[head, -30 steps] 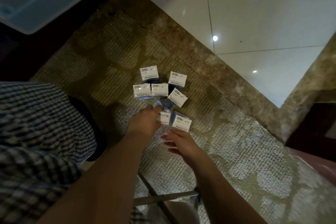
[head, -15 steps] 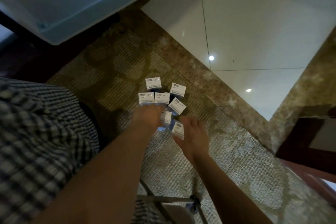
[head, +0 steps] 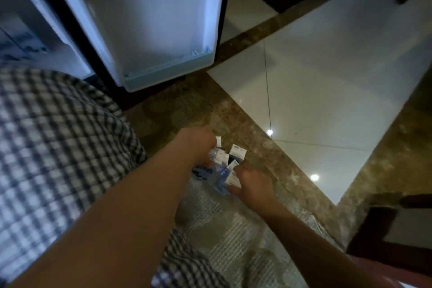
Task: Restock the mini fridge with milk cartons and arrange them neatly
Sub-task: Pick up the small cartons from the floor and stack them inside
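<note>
The small white-and-blue milk cartons (head: 237, 152) are sitting in a loose bunch on the patterned beige carpet (head: 233, 236), just short of the open mini fridge's white door (head: 149, 37), and both hands are working them. My left hand (head: 198, 145) is curling down over the near side of the bunch, fingers closed around what looks like one or two cartons, though blur is making the count a guess. My right hand (head: 251, 184) is clamping onto a carton (head: 232, 179) at the low edge of the group, tilting it up off the carpet.

What's changed: a second ago both hands were just arriving at a tidy spread of seven or so cartons; now they're gripping, and the view is swinging up so the fridge door and its bottom door shelf (head: 168, 70) are coming into frame. I'm reading that as the grab finishing and the carry to the fridge starting.

Hard to see: the left hand is hiding most of the bunch, so I can't tell how many cartons are left. The fridge interior at the left edge is cropped and smeary. The checked shirt (head: 53, 147) is blocking the lower left.
</note>
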`<state>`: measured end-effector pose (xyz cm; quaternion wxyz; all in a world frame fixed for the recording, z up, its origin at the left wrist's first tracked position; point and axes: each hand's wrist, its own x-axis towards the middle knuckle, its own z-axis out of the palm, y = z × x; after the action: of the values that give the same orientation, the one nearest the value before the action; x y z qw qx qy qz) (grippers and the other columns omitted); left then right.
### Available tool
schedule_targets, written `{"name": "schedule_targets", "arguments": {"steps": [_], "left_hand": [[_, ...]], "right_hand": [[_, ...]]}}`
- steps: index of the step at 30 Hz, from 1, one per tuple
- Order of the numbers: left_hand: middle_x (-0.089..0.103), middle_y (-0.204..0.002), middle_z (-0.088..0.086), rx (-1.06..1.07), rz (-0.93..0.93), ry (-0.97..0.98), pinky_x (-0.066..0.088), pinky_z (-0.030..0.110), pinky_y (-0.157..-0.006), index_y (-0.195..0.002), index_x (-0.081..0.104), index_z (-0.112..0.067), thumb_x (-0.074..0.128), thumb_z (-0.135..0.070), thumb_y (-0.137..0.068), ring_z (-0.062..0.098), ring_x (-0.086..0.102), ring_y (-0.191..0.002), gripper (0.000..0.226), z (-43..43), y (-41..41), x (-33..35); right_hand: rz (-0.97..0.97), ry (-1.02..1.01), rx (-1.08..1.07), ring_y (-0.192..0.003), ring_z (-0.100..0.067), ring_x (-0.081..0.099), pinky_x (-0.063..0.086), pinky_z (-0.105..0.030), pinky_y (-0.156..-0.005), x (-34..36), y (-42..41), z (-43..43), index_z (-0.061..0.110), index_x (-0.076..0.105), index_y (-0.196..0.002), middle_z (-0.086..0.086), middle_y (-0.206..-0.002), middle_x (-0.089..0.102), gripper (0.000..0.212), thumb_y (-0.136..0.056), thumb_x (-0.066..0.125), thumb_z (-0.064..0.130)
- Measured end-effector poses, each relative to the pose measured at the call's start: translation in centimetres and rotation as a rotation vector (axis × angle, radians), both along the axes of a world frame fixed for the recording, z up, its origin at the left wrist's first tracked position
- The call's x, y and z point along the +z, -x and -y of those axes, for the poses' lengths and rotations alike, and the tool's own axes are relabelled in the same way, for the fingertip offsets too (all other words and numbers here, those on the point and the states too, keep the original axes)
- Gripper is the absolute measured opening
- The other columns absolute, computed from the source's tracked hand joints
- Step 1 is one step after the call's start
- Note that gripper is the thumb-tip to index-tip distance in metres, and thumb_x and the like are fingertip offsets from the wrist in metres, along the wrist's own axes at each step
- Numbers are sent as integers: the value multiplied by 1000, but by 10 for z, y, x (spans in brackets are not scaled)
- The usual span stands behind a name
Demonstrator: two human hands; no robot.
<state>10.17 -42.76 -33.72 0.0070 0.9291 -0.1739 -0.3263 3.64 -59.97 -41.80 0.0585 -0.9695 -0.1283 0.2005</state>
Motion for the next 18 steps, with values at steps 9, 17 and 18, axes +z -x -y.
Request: {"name": "schedule_targets", "arguments": {"steps": [9, 17, 18], "left_hand": [[53, -107, -2, 90, 196, 229, 41, 28, -73, -111, 63, -19, 68, -40, -81, 14, 49, -90, 37, -55, 4, 89], [47, -94, -5, 216, 479, 477, 46, 30, -76, -99, 54, -26, 66, -44, -81, 14, 51, -85, 28, -132, 21, 162], [49, -93, -4, 256, 515, 523, 46, 29, -75, -96, 53, -27, 68, -44, -80, 15, 52, -84, 26, -143, 24, 169]], "right_hand": [[138, -150, 89, -73, -13, 49, 30, -23, -53, 148, -49, -39, 21, 57, -82, 6, -79, 49, 19, -71, 70, 30], [324, -348, 152, -70, -9, 49, 36, -28, -57, 252, -73, -93, 23, 57, -81, 8, -79, 49, 22, -66, 73, 30], [348, -370, 170, -70, -10, 49, 36, -28, -58, 263, -74, -102, 23, 57, -79, 7, -78, 49, 22, -65, 73, 29]]}}
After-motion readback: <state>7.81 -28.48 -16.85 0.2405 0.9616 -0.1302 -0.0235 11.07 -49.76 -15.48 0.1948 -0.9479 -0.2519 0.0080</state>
